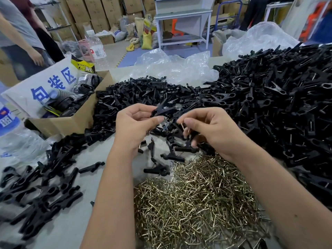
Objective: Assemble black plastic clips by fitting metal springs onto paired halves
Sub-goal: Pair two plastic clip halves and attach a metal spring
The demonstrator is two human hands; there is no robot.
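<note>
The left hand (133, 121) pinches a pair of black clip halves (162, 109) between thumb and fingers, held up above the table (89, 186). Just beside it, the right hand (210, 130) pinches a brass-coloured spring (183, 127) at thumb and forefinger, its other fingers curled down among loose halves. The spring's tip sits close to the halves; whether they touch I cannot tell. A heap of springs (195, 200) lies under the forearms. Black parts are piled to the right (280, 105), behind the hands (136, 92) and at the left (45, 186). A cardboard box (75, 119) stands at the left.
</note>
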